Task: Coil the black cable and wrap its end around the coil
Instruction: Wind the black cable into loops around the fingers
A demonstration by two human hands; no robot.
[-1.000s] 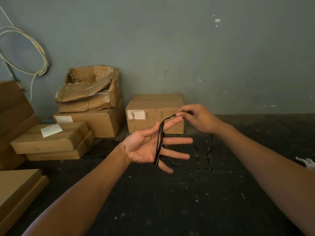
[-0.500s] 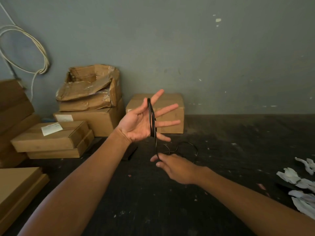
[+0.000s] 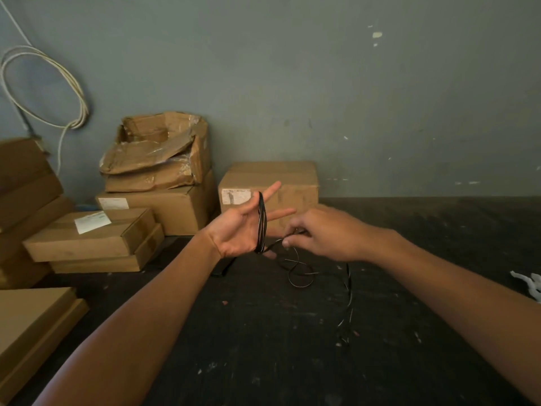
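My left hand (image 3: 240, 230) is held up with the palm facing me and the fingers spread straight. Several turns of the thin black cable (image 3: 261, 227) are looped around its fingers. My right hand (image 3: 319, 232) is just to the right of it and pinches the cable's free part near the bottom of the coil. The loose rest of the cable hangs below my right hand in curls and trails down toward the dark floor (image 3: 292, 347).
Cardboard boxes (image 3: 181, 206) are stacked against the grey wall at the left and behind my hands. A flat box (image 3: 32, 323) lies at the near left. A white cable loop (image 3: 44, 89) hangs on the wall. White scraps (image 3: 530, 284) lie at the far right.
My right hand rose from below the coil to beside my left hand, bringing the cable up. The left hand dropped slightly and carries more turns.
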